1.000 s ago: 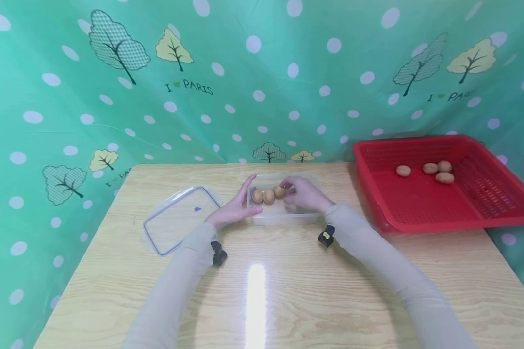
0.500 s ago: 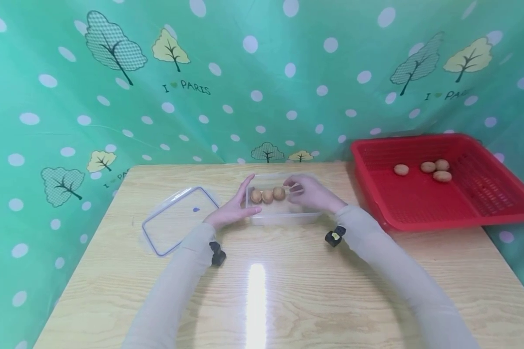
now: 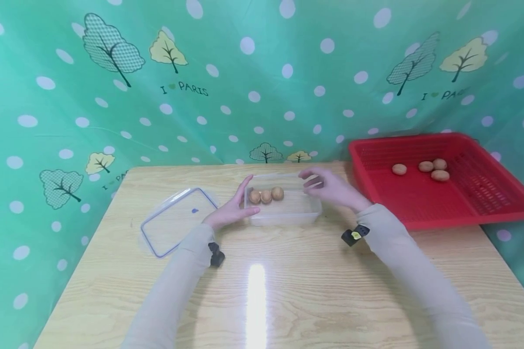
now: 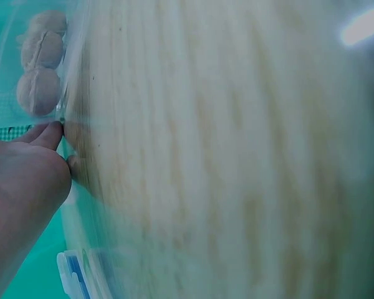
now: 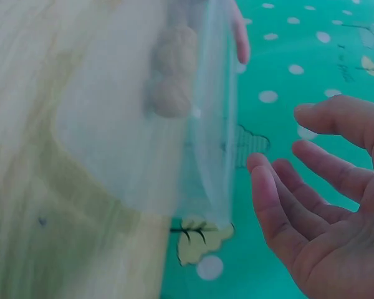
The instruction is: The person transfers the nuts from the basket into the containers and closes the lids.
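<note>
Three walnuts (image 3: pixel 266 196) in clear box (image 3: pixel 288 215), left hand (image 3: pixel 232 209) steadying.

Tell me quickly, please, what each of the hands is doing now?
Left hand: open, fingers against the clear container.
Right hand: open, holding nothing.

walnuts (image 3: pixel 266 196) in container (image 3: pixel 303 213) | lid (image 3: pixel 176 220) left of it | basket (image 3: pixel 502 203) right, on table (image 3: pixel 288 286)
</note>
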`<state>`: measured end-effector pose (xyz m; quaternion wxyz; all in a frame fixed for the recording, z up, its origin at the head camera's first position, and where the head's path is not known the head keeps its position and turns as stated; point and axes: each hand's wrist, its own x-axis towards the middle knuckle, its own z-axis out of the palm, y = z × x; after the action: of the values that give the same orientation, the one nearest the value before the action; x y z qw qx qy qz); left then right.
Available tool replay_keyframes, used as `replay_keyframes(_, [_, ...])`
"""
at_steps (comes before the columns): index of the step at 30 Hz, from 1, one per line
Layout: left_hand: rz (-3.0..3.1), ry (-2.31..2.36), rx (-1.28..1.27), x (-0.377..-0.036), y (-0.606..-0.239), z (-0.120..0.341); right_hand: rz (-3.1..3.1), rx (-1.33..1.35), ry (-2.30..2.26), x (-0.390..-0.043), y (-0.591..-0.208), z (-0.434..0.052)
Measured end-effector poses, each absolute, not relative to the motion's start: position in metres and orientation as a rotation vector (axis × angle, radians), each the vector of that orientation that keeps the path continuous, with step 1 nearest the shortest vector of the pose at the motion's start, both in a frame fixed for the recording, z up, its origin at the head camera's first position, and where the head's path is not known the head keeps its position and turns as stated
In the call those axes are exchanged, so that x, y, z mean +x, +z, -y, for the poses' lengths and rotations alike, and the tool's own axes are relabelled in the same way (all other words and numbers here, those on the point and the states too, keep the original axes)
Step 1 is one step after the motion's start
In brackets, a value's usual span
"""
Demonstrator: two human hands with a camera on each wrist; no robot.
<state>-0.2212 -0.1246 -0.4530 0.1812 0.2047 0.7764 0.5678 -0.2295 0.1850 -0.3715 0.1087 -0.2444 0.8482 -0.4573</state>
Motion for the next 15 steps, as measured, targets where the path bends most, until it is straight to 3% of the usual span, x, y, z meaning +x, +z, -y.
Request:
replay_keyframes(10, [-2.196, 1.542, 0.558, -0.222, -0.448, 0.127, -2.599, -0.629, -1.334, -0.229, -0.348, -0.215])
replay_keyframes(15, [-2.184, 1.526, 0.566, -0.213, -0.429, 0.125, -2.664, -0.549, -1.292, -0.226, -0.339, -0.228])
